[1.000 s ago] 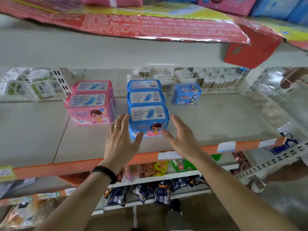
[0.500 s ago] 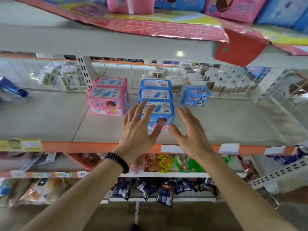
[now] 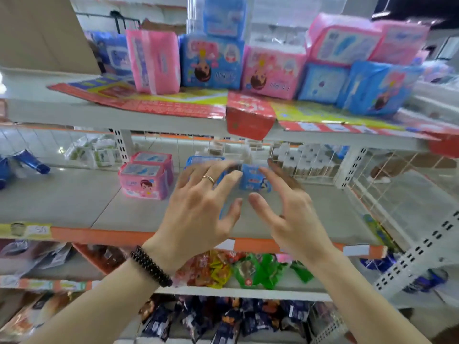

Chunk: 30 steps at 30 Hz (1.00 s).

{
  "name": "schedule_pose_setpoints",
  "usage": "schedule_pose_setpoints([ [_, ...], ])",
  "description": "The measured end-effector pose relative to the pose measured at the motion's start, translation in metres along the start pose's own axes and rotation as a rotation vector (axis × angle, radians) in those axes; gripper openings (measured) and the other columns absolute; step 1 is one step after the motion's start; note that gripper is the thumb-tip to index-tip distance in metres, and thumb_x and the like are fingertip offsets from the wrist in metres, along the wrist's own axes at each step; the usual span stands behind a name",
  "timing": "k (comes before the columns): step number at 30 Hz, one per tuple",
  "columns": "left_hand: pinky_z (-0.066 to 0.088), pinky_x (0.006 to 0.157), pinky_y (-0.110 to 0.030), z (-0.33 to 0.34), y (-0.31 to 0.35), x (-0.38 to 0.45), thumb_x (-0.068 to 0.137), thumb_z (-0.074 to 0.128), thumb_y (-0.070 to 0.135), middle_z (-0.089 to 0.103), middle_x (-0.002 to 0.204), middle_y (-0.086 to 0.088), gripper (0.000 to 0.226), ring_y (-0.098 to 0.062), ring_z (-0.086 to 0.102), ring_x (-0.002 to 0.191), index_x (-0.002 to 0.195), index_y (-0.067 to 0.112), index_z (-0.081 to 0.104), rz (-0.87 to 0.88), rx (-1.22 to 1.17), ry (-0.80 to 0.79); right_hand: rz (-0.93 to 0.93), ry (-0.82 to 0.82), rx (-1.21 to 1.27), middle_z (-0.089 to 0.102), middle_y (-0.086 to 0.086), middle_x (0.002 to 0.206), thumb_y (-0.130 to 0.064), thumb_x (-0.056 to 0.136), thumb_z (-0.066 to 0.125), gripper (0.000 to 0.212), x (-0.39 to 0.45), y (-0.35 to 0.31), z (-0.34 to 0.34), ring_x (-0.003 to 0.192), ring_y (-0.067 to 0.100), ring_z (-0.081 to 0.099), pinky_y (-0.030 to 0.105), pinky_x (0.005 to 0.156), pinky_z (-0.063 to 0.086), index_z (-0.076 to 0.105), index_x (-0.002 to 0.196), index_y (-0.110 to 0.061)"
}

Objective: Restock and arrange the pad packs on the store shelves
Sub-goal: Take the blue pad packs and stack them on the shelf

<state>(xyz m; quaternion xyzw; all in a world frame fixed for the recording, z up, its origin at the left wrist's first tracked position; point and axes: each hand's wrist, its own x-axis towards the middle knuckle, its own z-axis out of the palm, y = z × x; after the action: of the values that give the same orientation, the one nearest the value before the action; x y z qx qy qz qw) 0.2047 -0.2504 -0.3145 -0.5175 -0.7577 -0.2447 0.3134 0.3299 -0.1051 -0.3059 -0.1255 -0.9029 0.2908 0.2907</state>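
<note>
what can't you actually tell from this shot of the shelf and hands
- Head view: the blue pad packs on the middle shelf are mostly covered by the left hand, so their count is unclear.
- The small blue pack shows only between both hands' fingers; the right hand hides its right side.
- Motion blur hides whether either hand touches a pack.
- Printing on the upper-shelf packs is too blurred to read.

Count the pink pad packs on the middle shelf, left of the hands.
2: the front pink pack sits left of the left hand, and the rear pink pack stands directly behind it, touching. Both hands cover the blue packs, so others may be hidden.
</note>
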Motion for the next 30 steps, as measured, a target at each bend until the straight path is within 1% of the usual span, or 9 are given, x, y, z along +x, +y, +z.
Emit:
schedule_pose_setpoints([
  [2, 0.039, 0.107, -0.046, -0.019, 0.014, 0.014, 0.091, 0.056, 0.036, 0.058, 0.138, -0.004, 0.043, -0.027, 0.054, 0.125, 0.127, 0.013, 0.064, 0.013, 0.033, 0.049, -0.032, 0.028, 0.004, 0.031, -0.018, 0.158, -0.056, 0.092, 0.051, 0.064, 0.001, -0.008, -0.017, 0.143, -0.005, 0.028, 0.009, 0.111, 0.023, 0.043, 0.149, -0.029],
  [4, 0.038, 0.109, -0.047, -0.038, 0.026, 0.033, 0.090, 0.058, 0.036, 0.058, 0.137, -0.003, 0.043, -0.025, 0.052, 0.125, 0.127, 0.015, 0.063, -0.008, 0.063, 0.117, -0.078, 0.077, 0.005, 0.035, -0.019, 0.156, -0.056, 0.094, 0.053, 0.060, 0.004, -0.014, -0.033, 0.143, -0.005, 0.029, 0.015, 0.114, 0.025, 0.046, 0.147, -0.029],
  [6, 0.038, 0.109, -0.048, -0.054, 0.032, 0.055, 0.089, 0.058, 0.035, 0.059, 0.136, -0.003, 0.044, -0.025, 0.051, 0.125, 0.127, 0.014, 0.063, -0.013, 0.092, 0.186, -0.144, 0.145, 0.006, 0.043, -0.017, 0.152, -0.052, 0.093, 0.056, 0.057, 0.010, -0.024, -0.050, 0.141, -0.006, 0.034, 0.015, 0.114, 0.028, 0.051, 0.144, -0.028],
  [10, 0.036, 0.110, -0.051, -0.074, 0.030, 0.092, 0.089, 0.056, 0.038, 0.058, 0.138, -0.005, 0.048, -0.029, 0.052, 0.126, 0.129, 0.013, 0.062, 0.002, 0.119, 0.235, -0.262, 0.276, -0.026, 0.058, -0.015, 0.131, -0.048, 0.093, 0.055, 0.052, 0.027, -0.044, -0.078, 0.123, -0.002, 0.052, 0.004, 0.101, 0.033, 0.057, 0.138, -0.022],
  [17, 0.029, 0.113, -0.044, -0.086, 0.003, 0.126, 0.088, 0.050, 0.045, 0.054, 0.142, -0.002, 0.055, -0.026, 0.047, 0.131, 0.135, 0.017, 0.056, -0.013, 0.134, 0.148, -0.304, 0.356, -0.093, 0.057, -0.019, 0.120, -0.044, 0.092, 0.059, 0.048, 0.069, -0.066, -0.086, 0.116, 0.005, 0.057, 0.001, 0.096, 0.033, 0.060, 0.134, -0.021],
  [20, 0.028, 0.113, -0.043, -0.092, -0.018, 0.135, 0.088, 0.046, 0.048, 0.052, 0.144, 0.000, 0.057, -0.024, 0.045, 0.133, 0.137, 0.020, 0.054, -0.028, 0.141, 0.098, -0.291, 0.348, -0.134, 0.059, -0.018, 0.119, -0.050, 0.090, 0.054, 0.053, 0.089, -0.076, -0.079, 0.115, 0.007, 0.059, 0.002, 0.093, 0.033, 0.060, 0.135, -0.022],
  [23, 0.030, 0.112, -0.045, -0.094, -0.042, 0.142, 0.088, 0.044, 0.049, 0.052, 0.143, 0.001, 0.059, -0.023, 0.046, 0.132, 0.138, 0.020, 0.053, -0.044, 0.127, 0.068, -0.249, 0.311, -0.173, 0.062, -0.013, 0.124, -0.047, 0.089, 0.057, 0.053, 0.108, -0.085, -0.071, 0.117, 0.006, 0.056, -0.003, 0.090, 0.028, 0.057, 0.137, -0.025],
  [27, 0.034, 0.109, -0.045, -0.088, -0.063, 0.151, 0.088, 0.041, 0.052, 0.053, 0.143, 0.001, 0.060, -0.023, 0.048, 0.129, 0.138, 0.020, 0.051, -0.024, 0.107, 0.025, -0.219, 0.289, -0.225, 0.053, -0.026, 0.122, -0.049, 0.088, 0.055, 0.053, 0.121, -0.088, -0.065, 0.116, -0.002, 0.051, -0.003, 0.091, 0.026, 0.054, 0.138, -0.031],
  [30, 0.036, 0.108, -0.046, -0.078, -0.072, 0.156, 0.088, 0.040, 0.053, 0.053, 0.142, 0.000, 0.060, -0.023, 0.049, 0.129, 0.137, 0.020, 0.052, 0.005, 0.074, 0.024, -0.214, 0.327, -0.259, 0.053, -0.026, 0.124, -0.048, 0.088, 0.057, 0.052, 0.125, -0.081, -0.064, 0.121, 0.000, 0.052, 0.001, 0.095, 0.029, 0.055, 0.138, -0.032],
])
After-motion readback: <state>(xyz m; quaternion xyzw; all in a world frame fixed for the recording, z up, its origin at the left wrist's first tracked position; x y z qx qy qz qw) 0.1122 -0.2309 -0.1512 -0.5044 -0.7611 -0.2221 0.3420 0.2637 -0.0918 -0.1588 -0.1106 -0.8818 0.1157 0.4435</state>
